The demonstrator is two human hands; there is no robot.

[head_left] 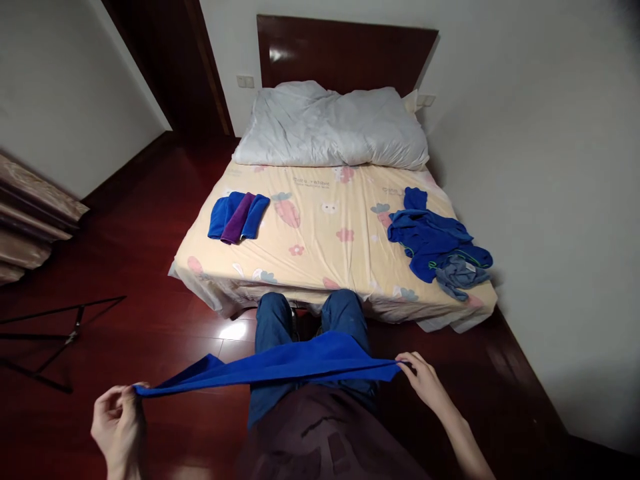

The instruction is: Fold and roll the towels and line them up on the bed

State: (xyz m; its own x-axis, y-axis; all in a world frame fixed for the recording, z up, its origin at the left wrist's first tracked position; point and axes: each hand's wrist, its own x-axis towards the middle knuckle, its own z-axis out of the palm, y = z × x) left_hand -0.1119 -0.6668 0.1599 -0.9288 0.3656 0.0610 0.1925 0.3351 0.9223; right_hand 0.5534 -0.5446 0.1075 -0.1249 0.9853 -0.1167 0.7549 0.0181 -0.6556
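Presently, a blue cloth [305, 363] is stretching between two hands

Right now the person's left hand [117, 417] and right hand [423, 380] are holding well apart, each pinching one end of the cloth between thumb and fingers. The cloth is hanging in the air on the near side of the scene, crossing over the person's jeans [273, 323], nearer than the bed [320, 253]. Its middle is spreading wider than its ends, and a small flap is poking up toward the left.

Judging by the drape, it is probably behaving as something light, soft and limp, hardly fragile; whether it is feeling slippery, the view is not showing. Because such fabric is likely sagging and creasing wherever it is lacking support, its end corners are offering the best hold, with a gentle, even pull suiting it better than a tug.

On the bed's left side, folded cloths [239, 218] in blue and purple are lying together. On the right, a crumpled blue heap [433, 233] is lying loosely, with a grey-blue garment [460, 275] resting at its near end. Pale bedding [335, 127] is covering the far end.
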